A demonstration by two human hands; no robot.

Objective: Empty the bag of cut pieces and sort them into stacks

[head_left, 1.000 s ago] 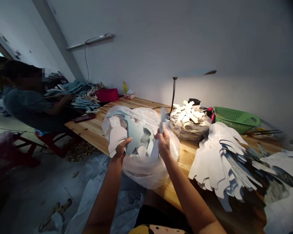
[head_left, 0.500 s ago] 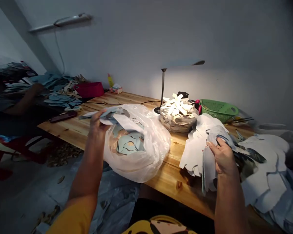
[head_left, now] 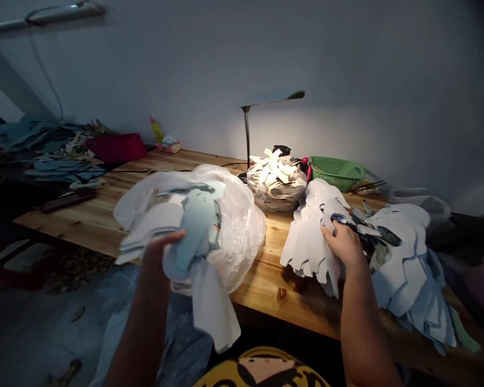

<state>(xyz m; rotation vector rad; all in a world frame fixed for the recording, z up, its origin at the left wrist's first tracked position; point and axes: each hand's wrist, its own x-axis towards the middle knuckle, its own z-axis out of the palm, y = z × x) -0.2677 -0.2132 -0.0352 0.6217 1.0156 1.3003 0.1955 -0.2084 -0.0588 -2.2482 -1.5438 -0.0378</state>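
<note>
My left hand (head_left: 166, 244) grips a bundle of pale blue and white cut-out pieces (head_left: 197, 226), flat and flexible like fabric or thin leather. Some hang down in front, and others fan out to the left. Under the bundle stands an open translucent plastic bag (head_left: 242, 231), its inside mostly covered by the bundle. On the right, the thumb and fingers of my right hand (head_left: 344, 242) are closed on the edge of a white cut-out piece at a fanned pile of white pieces (head_left: 306, 236). Beside those fingers shows a dark ring-shaped thing (head_left: 339, 218) I cannot make out.
A second pile of white and bluish pieces (head_left: 403, 263) lies at the wooden table's (head_left: 262, 287) right end. Behind are a lit desk lamp (head_left: 247, 129), a bag of cream scraps (head_left: 276, 188) and a green basket (head_left: 334, 172). A red case (head_left: 116, 148) sits far left.
My left hand has brought its bundle lower and over the bag's mouth, and pieces now hang down. My right hand has lowered its piece against the white pile. The view has turned right.
</note>
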